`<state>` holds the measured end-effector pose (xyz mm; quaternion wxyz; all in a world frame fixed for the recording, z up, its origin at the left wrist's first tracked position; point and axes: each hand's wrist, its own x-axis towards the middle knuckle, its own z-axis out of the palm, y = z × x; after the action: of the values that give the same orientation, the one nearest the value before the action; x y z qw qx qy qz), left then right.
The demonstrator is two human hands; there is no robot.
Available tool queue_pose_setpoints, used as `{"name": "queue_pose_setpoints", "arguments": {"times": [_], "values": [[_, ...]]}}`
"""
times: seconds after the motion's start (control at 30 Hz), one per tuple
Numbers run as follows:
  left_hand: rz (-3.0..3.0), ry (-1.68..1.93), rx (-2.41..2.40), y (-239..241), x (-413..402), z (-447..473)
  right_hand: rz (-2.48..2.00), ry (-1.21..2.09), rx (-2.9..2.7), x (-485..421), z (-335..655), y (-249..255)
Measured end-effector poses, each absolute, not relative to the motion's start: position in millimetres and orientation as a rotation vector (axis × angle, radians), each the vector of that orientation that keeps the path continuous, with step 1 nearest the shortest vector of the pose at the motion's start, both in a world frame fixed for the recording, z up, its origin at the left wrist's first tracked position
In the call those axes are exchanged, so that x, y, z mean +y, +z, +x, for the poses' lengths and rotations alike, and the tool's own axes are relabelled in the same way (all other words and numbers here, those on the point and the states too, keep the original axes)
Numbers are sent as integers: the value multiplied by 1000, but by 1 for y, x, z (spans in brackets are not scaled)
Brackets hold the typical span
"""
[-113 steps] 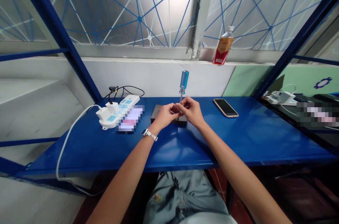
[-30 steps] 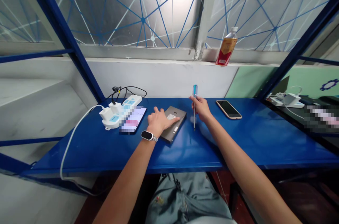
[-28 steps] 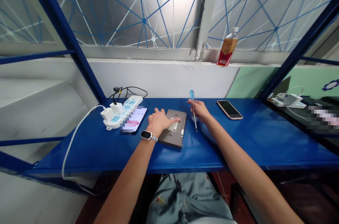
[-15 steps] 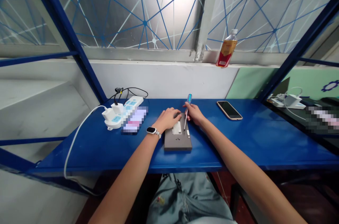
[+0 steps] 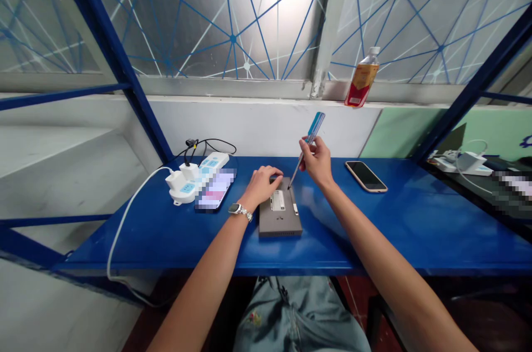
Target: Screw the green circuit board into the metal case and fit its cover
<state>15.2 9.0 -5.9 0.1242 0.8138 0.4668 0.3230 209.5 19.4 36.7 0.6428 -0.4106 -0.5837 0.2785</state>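
Observation:
A flat grey box-shaped device (image 5: 280,218) lies on the blue table (image 5: 374,230), with a white label on its top. My left hand (image 5: 261,186) rests on its far end, fingers curled over the edge and gripping it. My right hand (image 5: 317,159) is closed on a screwdriver (image 5: 306,143) with a clear blue handle. The tool tilts up to the right, and its tip reaches the far right corner of the device.
A white power strip (image 5: 192,178) with plugs and a cable sits at the left, a phone with a blurred screen (image 5: 215,190) beside it. Another phone (image 5: 366,176) lies at the right. A drink bottle (image 5: 362,77) stands on the window ledge. Blue frame posts flank the table.
The grey device was laid flat and turned lengthwise toward me. My right hand lifted the screwdriver from the table and brought its tip to the device's far corner.

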Motion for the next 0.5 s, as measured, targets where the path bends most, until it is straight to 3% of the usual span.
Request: {"name": "queue_pose_setpoints", "arguments": {"times": [0.17,0.5], "values": [[2030,1082,976,-6,4,27,-936,477,-1487,15,211,49],[1923,1075,962,-12,8,40,-911,517,-1585,11,210,37]]}}
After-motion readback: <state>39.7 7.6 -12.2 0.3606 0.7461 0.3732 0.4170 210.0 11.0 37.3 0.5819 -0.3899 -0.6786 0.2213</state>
